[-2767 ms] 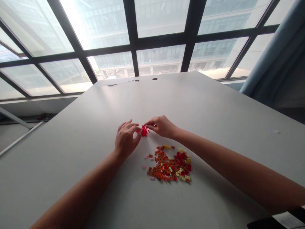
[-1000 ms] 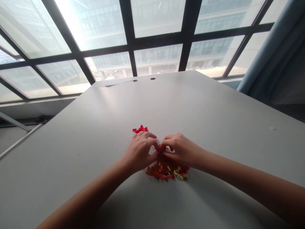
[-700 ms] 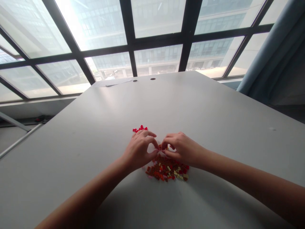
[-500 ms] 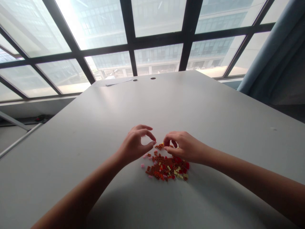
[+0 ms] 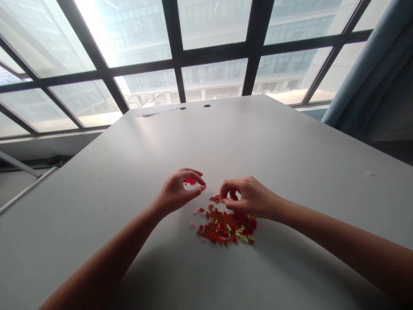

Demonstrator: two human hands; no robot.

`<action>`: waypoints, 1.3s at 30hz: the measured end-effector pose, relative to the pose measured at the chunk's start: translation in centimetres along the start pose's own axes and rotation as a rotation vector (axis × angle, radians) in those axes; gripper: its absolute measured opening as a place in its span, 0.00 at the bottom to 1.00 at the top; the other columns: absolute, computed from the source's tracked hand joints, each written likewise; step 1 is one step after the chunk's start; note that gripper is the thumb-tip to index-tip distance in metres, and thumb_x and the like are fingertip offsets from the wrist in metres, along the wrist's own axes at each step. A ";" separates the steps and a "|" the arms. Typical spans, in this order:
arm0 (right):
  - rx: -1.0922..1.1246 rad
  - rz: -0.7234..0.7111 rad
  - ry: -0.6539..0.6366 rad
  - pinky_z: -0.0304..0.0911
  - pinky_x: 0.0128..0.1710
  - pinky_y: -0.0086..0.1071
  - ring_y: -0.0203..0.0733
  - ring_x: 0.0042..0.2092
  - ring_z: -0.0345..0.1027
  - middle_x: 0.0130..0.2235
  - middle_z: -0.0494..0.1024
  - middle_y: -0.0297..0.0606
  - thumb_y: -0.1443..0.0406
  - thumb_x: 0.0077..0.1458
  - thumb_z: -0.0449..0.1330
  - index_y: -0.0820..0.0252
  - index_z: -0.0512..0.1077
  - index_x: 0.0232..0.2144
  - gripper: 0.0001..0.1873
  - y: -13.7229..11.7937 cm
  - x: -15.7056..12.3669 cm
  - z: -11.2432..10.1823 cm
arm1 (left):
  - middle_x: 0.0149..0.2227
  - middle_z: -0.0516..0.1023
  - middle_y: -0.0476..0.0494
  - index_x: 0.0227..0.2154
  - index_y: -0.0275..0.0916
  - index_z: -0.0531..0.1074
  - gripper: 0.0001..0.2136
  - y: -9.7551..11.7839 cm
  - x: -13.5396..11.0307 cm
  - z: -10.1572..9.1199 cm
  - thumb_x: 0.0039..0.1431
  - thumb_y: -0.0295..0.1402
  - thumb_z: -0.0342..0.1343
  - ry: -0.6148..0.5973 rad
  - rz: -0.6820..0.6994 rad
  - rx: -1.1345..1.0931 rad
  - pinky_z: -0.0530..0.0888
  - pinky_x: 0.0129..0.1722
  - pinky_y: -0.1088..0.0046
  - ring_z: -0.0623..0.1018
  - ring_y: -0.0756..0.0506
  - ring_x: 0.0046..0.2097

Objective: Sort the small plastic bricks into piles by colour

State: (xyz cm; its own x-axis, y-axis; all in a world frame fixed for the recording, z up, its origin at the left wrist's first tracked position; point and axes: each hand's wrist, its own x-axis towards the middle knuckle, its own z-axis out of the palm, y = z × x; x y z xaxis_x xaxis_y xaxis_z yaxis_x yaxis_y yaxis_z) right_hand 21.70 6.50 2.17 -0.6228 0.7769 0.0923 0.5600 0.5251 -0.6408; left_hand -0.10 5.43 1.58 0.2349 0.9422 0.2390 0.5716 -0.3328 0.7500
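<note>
A pile of small toy building bricks (image 5: 222, 228) in brown, orange, red, pale yellow and pink lies on the table in front of me. My left hand (image 5: 177, 192) is above the table left of the pile, thumb and forefinger pinched on a tiny red brick (image 5: 205, 186). Through the gap in its fingers a small group of red bricks (image 5: 191, 181) shows on the table. Over the pile's far right edge, my right hand (image 5: 247, 196) is curled with fingertips together; what they hold, if anything, is hidden. Orange-brown bricks (image 5: 215, 198) lie beside its fingertips.
The white table (image 5: 226, 142) reaches to a large black-framed window (image 5: 222, 52). Two round holes and a flat sheet (image 5: 158, 111) are at its far end. A blue curtain (image 5: 364, 82) hangs on the right.
My left hand has moved left, away from my right hand, with the tiny red brick at its fingertips. The red group behind it has come into view. My right hand has barely shifted.
</note>
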 end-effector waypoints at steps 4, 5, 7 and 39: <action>0.031 -0.034 -0.026 0.57 0.26 0.23 0.30 0.24 0.64 0.22 0.72 0.29 0.72 0.44 0.57 0.60 0.75 0.28 0.08 0.0 0.0 -0.1 | 0.36 0.81 0.44 0.29 0.39 0.77 0.06 0.8 0.0 0.2 0.49 0.34 0.60 -0.025 -0.056 -0.120 0.73 0.46 0.62 0.78 0.43 0.42; 0.030 -0.041 -0.026 0.57 0.26 0.23 0.31 0.25 0.64 0.23 0.73 0.29 0.72 0.44 0.57 0.60 0.76 0.29 0.09 0.0 -0.1 -0.2 | 0.34 0.81 0.43 0.29 0.38 0.77 0.06 0.9 0.0 0.3 0.49 0.35 0.60 -0.038 -0.084 -0.172 0.74 0.45 0.62 0.78 0.44 0.40; 0.018 -0.062 -0.021 0.58 0.27 0.23 0.31 0.26 0.65 0.25 0.76 0.31 0.72 0.46 0.57 0.59 0.77 0.31 0.11 -0.1 -0.1 -0.3 | 0.33 0.81 0.42 0.29 0.37 0.76 0.08 1.0 0.1 0.2 0.48 0.36 0.60 -0.068 -0.132 -0.288 0.75 0.42 0.64 0.79 0.44 0.38; -0.298 -0.251 -0.058 0.55 0.39 0.32 0.37 0.32 0.72 0.33 0.80 0.35 0.68 0.54 0.61 0.56 0.77 0.30 0.04 0.7 -1.1 0.2 | 0.33 0.79 0.45 0.28 0.41 0.75 0.03 -3.3 0.4 -0.9 0.54 0.31 0.56 0.192 0.124 0.569 0.67 0.45 0.62 0.75 0.42 0.40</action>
State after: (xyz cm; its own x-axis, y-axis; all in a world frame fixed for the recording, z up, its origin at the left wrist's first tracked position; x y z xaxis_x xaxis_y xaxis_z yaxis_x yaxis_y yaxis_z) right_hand 22.67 5.89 1.47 -0.7855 0.5952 0.1696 0.5151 0.7806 -0.3539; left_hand -2.58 6.97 -0.24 0.2109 0.8678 0.4500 0.8917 -0.3593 0.2751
